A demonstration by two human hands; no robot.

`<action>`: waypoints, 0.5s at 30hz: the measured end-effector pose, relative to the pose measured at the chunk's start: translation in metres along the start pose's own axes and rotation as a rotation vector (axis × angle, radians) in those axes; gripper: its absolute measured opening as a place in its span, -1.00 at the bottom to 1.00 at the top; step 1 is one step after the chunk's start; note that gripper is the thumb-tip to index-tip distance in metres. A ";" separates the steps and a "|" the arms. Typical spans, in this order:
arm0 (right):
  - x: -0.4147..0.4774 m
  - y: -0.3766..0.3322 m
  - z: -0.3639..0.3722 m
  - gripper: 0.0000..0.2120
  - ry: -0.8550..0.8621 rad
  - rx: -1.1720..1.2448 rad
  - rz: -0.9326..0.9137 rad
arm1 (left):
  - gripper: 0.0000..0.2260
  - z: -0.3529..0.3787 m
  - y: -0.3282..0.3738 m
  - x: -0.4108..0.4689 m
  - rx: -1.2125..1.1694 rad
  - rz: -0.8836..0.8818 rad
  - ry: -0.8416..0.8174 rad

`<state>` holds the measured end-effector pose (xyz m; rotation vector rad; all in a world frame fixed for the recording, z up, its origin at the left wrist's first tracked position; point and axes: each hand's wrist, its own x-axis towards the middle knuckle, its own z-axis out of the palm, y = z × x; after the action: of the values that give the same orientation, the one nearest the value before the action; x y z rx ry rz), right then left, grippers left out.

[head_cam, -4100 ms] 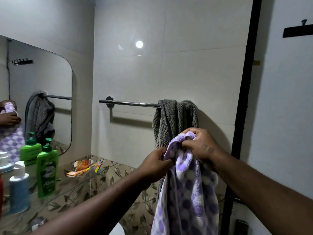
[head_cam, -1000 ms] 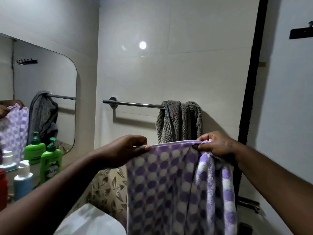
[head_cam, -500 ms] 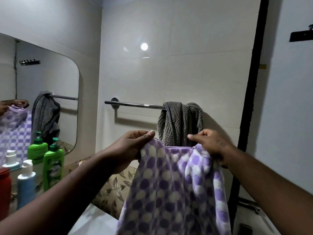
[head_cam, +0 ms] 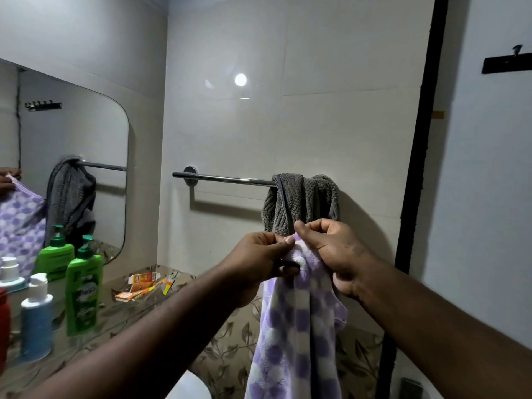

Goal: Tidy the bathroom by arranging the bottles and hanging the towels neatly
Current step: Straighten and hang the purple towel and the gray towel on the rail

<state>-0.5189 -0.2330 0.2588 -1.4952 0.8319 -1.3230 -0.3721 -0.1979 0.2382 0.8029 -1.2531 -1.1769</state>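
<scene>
Just below the right end of the towel rail [head_cam: 224,178], I see the purple towel [head_cam: 299,326] held up in front of the wall, its top gathered into a tight bunch between both hands. It is soft terry cloth patterned with lilac and white dots, hanging in long folds to the bottom edge of the view, where it is cut off. The left hand [head_cam: 259,260] pinches the bunched top between thumb and forefinger, its other fingers curled under. The right hand [head_cam: 331,251] has its fingers curled round the same bunch, and the 2 hands meet at its top. How much cloth sits inside the 2 grips is hidden.

Right behind the knuckles, a grey towel [head_cam: 305,203] with a ribbed weave is slung in a lump over the rail's right end, covering that end. The rail is a thin, shiny round metal bar.

On the leaf-patterned counter [head_cam: 123,309] to the left, a green pump bottle [head_cam: 83,295] stands near the mirror [head_cam: 86,125], and a blue bottle [head_cam: 36,321] with a white cap stands just left of it. A second green shape behind may be a reflection; I cannot tell. Small orange cartons [head_cam: 141,283] lie at the counter's back corner, their print too small to read. A red object [head_cam: 3,321] is cut off at the left.
</scene>
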 end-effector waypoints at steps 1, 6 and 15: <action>-0.001 0.000 -0.004 -0.90 -0.028 -0.022 -0.011 | -0.84 -0.003 0.000 0.001 -0.006 0.001 0.030; -0.002 0.006 -0.015 -0.88 0.047 -0.154 -0.151 | -0.84 -0.005 -0.004 0.001 0.022 -0.044 0.053; -0.021 0.018 0.002 -0.91 0.275 -0.672 -0.488 | -0.79 0.000 -0.004 0.002 0.052 -0.061 0.119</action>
<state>-0.5188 -0.2189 0.2350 -2.1684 1.2203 -1.7334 -0.3728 -0.2011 0.2346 0.9422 -1.1722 -1.1320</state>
